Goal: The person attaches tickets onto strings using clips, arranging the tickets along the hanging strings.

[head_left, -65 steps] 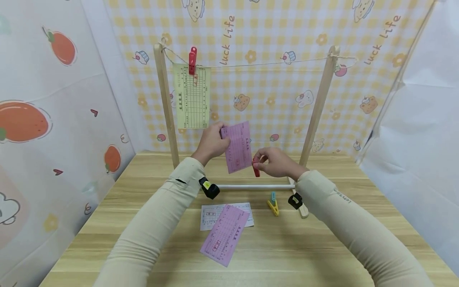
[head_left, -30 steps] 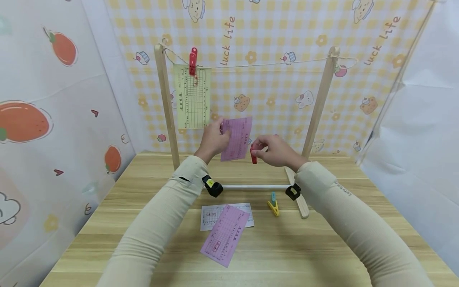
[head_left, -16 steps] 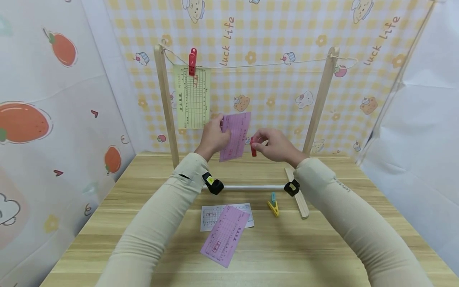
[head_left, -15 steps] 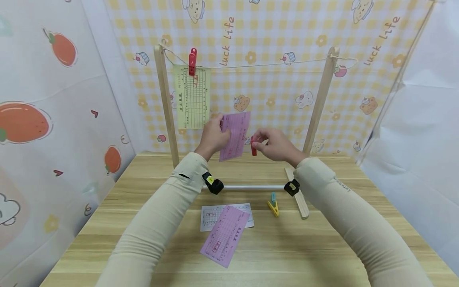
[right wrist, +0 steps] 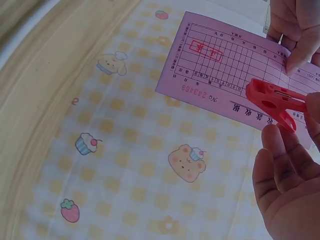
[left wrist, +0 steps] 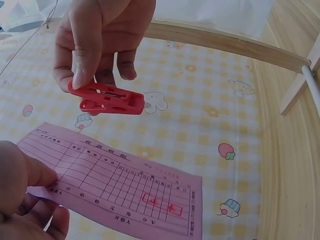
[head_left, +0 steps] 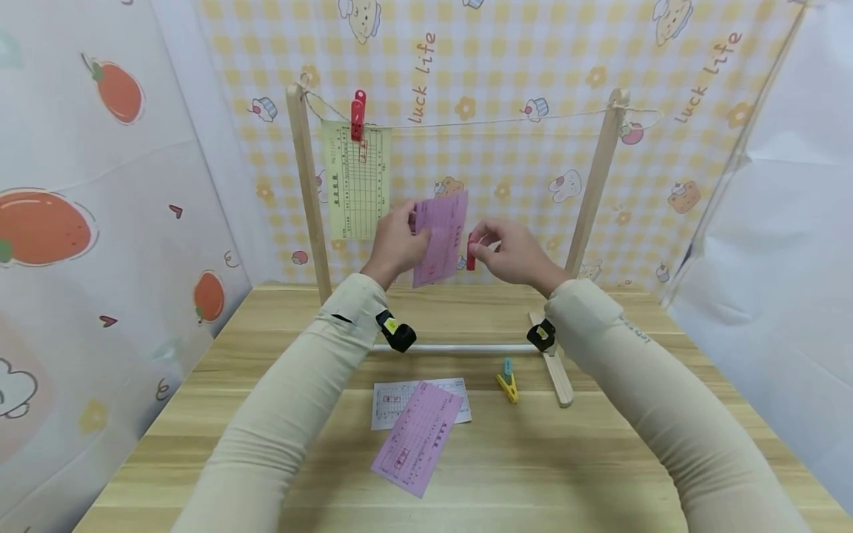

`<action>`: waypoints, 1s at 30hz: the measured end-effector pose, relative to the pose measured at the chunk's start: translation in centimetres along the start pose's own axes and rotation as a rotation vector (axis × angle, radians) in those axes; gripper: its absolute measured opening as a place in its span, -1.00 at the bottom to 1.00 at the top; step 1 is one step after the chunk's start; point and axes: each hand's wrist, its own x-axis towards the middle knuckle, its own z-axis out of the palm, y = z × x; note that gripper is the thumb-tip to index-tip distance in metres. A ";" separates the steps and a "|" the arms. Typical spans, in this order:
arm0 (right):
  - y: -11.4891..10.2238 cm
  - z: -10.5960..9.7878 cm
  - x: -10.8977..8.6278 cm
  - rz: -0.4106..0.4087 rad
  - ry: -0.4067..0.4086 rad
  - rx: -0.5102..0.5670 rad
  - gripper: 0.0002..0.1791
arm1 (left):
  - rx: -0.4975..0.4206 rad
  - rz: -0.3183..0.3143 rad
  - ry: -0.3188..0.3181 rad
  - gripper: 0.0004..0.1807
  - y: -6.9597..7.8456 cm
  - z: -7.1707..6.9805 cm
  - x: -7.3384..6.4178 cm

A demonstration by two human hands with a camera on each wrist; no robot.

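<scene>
In the head view my left hand (head_left: pixel 398 243) pinches a pink receipt slip (head_left: pixel 443 235) by its left edge, thumb in front. Printed lines and a red stamp show on the slip (left wrist: pixel 135 187) in the left wrist view. Just right of it, my right hand (head_left: pixel 512 252) holds a red clothespin (head_left: pixel 471 253) between thumb and fingers. Its jaws look closed in the left wrist view, pointing away from the fingers. Above both hands runs a thin string (head_left: pixel 506 120), where another red clothespin (head_left: pixel 358 117) holds a yellow-green receipt slip (head_left: pixel 358 189) at the left end.
Two wooden posts (head_left: pixel 308 185) carry the string, with a white rod (head_left: pixel 466 348) low between them. On the wooden table (head_left: pixel 533 474) lie a second pink slip (head_left: pixel 418 438), a white slip (head_left: pixel 389 406) partly under it, and a yellow-and-blue clothespin (head_left: pixel 509 381).
Both hands have risen toward the string, the left with the pink slip and the right with the red clothespin. The hanging slip and the things on the table stay put.
</scene>
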 end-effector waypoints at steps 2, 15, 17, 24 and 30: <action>-0.1 -0.1 0.2 -0.013 0.013 -0.010 -0.94 | -0.006 0.000 0.010 -0.71 0.0 -0.1 0.1; -0.6 -1.0 0.9 -0.030 0.093 -0.025 -0.88 | -0.039 0.025 0.069 -0.84 0.9 -0.6 0.7; -0.6 -1.1 1.1 -0.037 0.102 -0.017 -0.88 | -0.045 0.028 0.075 -0.85 1.0 -0.8 0.8; -0.8 -1.3 1.6 -0.072 0.138 0.014 -0.88 | -0.084 0.028 0.085 -0.84 1.6 -1.2 1.0; -1.5 -1.7 2.2 -0.086 0.170 0.025 -0.87 | -0.069 0.030 0.115 -0.83 2.1 -1.5 1.2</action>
